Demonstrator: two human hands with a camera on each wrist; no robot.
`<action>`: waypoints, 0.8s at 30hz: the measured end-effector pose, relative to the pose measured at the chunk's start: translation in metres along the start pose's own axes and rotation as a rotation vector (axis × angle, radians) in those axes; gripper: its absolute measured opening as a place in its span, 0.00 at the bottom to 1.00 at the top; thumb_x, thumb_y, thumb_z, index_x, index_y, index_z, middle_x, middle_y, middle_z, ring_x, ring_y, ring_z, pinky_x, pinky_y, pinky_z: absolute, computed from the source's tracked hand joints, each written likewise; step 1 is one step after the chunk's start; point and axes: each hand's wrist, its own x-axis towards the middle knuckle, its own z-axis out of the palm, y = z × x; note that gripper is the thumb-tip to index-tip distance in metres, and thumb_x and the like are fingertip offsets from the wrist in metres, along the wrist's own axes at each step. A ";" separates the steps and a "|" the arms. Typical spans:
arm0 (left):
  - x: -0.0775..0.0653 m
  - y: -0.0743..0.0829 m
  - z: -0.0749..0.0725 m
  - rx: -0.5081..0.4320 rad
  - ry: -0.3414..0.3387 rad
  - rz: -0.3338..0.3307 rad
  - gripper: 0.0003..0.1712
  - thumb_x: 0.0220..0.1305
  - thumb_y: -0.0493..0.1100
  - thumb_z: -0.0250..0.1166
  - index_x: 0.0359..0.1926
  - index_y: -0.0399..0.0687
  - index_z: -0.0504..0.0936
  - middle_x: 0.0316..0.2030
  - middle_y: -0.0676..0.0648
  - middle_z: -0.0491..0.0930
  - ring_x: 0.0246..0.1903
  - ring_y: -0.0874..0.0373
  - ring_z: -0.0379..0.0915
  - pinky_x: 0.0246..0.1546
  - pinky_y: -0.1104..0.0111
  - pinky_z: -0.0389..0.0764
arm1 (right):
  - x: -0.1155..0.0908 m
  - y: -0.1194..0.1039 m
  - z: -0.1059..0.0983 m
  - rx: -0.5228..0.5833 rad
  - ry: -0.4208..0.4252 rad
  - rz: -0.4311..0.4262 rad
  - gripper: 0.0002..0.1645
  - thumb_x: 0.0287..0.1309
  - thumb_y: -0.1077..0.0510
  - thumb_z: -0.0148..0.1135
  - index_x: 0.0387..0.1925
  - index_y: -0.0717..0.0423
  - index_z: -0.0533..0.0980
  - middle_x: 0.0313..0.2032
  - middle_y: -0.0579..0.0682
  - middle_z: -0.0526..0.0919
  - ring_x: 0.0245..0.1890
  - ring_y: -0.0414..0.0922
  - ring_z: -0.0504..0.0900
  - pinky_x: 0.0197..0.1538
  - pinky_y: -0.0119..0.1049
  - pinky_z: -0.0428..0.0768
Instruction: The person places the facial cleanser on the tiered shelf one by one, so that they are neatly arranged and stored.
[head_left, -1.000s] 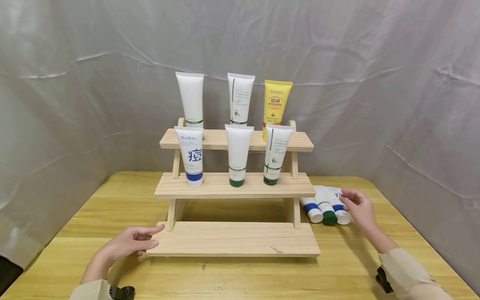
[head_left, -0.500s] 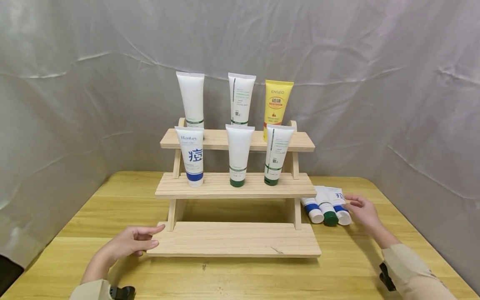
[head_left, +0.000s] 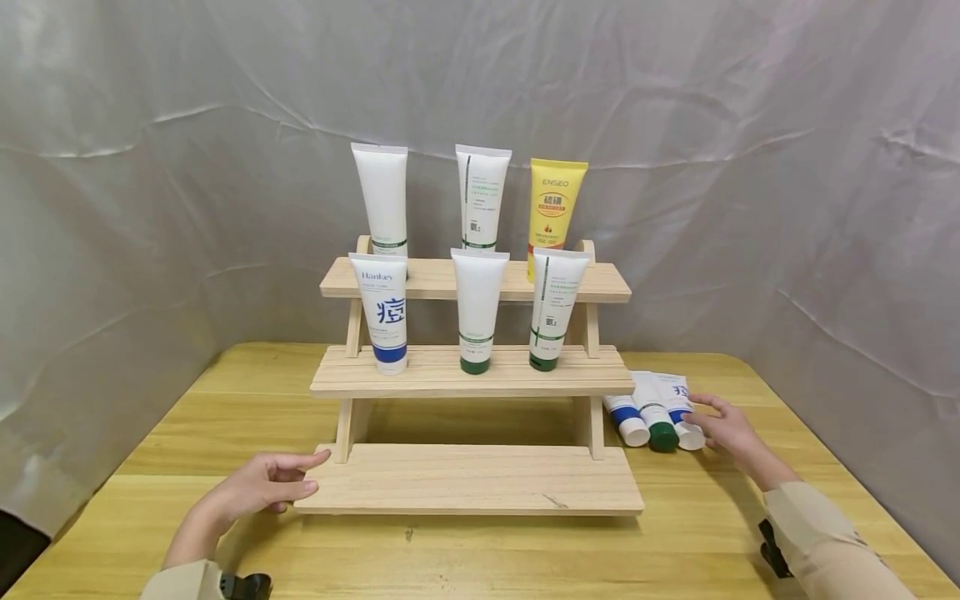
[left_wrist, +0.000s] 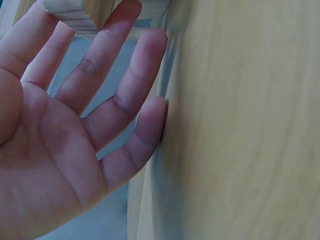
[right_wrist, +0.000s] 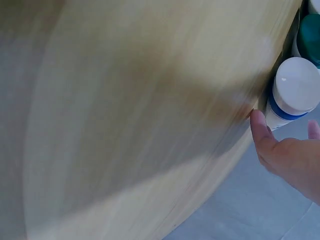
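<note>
On my head feed, the right hand [head_left: 731, 429] is at the right side of a white plastic tube with a blue character, blue band and white cap [head_left: 672, 398], lying on the yellowish wooden counter [head_left: 487, 554]; its fingers are parted, not wrapped round the tube, and I can't tell whether they touch it. Beside that tube I see a white tube with a green cap [head_left: 651, 408] and a blue-banded, white-capped tube [head_left: 624, 416], also lying flat. The left hand [head_left: 255, 483] meets the left end of the bottom shelf [head_left: 450, 477] of a pale wooden three-tier stand [head_left: 343, 429], fingers spread; I can't tell a grip from a touch. On the middle shelf [head_left: 431, 385] stand a blue-banded Hankey tube [head_left: 381, 312], a plain white green-capped tube [head_left: 478, 304] and a green-printed white tube [head_left: 557, 304]. The top shelf [head_left: 427, 275] carries two white tubes [head_left: 382, 196] and a yellow ENSEO tube [head_left: 552, 208], upright. Opaque walls hide every tube's contents from me.
</note>
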 end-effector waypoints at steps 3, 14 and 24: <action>0.000 -0.001 0.000 0.003 0.001 0.002 0.29 0.60 0.40 0.58 0.58 0.27 0.62 0.55 0.25 0.60 0.25 0.64 0.64 0.21 0.72 0.70 | -0.003 -0.004 0.001 -0.028 -0.011 0.007 0.40 0.60 0.48 0.52 0.63 0.69 0.51 0.58 0.73 0.51 0.45 0.56 0.65 0.38 0.36 0.71; 0.000 0.001 -0.001 -0.005 -0.002 -0.007 0.29 0.61 0.40 0.58 0.58 0.26 0.62 0.52 0.30 0.66 0.24 0.64 0.63 0.21 0.72 0.69 | 0.001 -0.002 0.008 -0.069 0.045 -0.017 0.36 0.59 0.53 0.53 0.62 0.70 0.55 0.50 0.71 0.59 0.17 0.39 0.63 0.22 0.31 0.68; 0.000 0.001 -0.001 -0.004 -0.002 -0.009 0.29 0.60 0.40 0.59 0.58 0.27 0.63 0.51 0.32 0.68 0.25 0.64 0.64 0.22 0.71 0.70 | -0.002 -0.009 0.008 -0.068 0.100 0.051 0.36 0.55 0.56 0.56 0.59 0.73 0.57 0.50 0.73 0.59 0.27 0.45 0.69 0.26 0.33 0.73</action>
